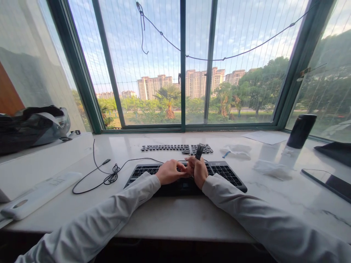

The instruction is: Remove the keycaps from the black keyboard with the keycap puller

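A black keyboard (225,174) lies on the white marble counter (170,215) right in front of me. Both my hands meet above its middle. My right hand (197,170) grips a small black tool (199,151) that sticks up from its fingers. My left hand (170,171) rests on the keys with curled fingers, touching the right hand; what it pinches, if anything, is hidden. Behind the keyboard lie rows of loose black keycaps (175,148) set out in keyboard order.
A black cable (109,177) coils left of the keyboard. A white remote-like case (38,195) and a dark bag (30,128) sit at far left. At right stand a black tumbler (301,130), crumpled tissues (270,168), paper (264,137) and a dark tablet (329,181). Windows rise behind.
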Demonstrator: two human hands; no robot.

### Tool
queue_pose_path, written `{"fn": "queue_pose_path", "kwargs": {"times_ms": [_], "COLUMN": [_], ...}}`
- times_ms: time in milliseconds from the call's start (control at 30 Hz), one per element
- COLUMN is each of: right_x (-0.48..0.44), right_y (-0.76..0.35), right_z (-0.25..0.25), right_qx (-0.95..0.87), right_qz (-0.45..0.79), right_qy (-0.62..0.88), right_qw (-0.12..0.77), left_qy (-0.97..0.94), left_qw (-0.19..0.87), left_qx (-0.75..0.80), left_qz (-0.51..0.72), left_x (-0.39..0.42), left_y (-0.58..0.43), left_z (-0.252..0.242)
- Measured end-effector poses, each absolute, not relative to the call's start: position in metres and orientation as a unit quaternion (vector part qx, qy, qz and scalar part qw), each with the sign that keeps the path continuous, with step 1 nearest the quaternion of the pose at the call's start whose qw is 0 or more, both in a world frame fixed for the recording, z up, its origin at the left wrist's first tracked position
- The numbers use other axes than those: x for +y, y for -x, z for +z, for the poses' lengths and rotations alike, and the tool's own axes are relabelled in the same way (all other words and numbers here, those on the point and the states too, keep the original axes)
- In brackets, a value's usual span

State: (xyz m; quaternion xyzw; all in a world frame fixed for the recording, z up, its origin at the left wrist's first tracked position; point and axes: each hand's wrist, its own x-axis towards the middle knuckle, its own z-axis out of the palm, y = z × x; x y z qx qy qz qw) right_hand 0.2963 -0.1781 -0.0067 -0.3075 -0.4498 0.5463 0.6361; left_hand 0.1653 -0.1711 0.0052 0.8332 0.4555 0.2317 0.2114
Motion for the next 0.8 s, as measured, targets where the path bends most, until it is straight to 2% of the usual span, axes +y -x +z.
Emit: {"fn": "queue_pose_path", "kwargs": {"times_ms": [400, 600, 700, 733, 800], "right_x": [-0.188, -0.185, -0.177, -0.175, -0.171], "right_y": [-0.296, -0.304, -0.33, -0.34, -0.36], "right_z": [-0.002, 0.009, 0.026, 0.031, 0.039], "right_qx": [-0.497, -0.485, -0.561, -0.605, -0.689], "right_qz": [0.509, 0.491, 0.362, 0.282, 0.082], "right_qy": [0.314, 0.262, 0.308, 0.358, 0.474], "right_qw": [0.629, 0.675, 0.678, 0.653, 0.542], "left_qy": [-0.837, -0.84, -0.825, -0.819, -0.808], "left_qw": [0.235, 0.295, 0.289, 0.279, 0.254], "left_qx": [0.449, 0.396, 0.401, 0.408, 0.423], "left_qz": [0.208, 0.224, 0.274, 0.292, 0.321], "left_x": [-0.163, -0.161, -0.161, -0.161, -0.162], "left_y": [-0.162, -0.159, -0.158, -0.157, -0.156], "left_z": [0.005, 0.009, 0.011, 0.01, 0.009]}}
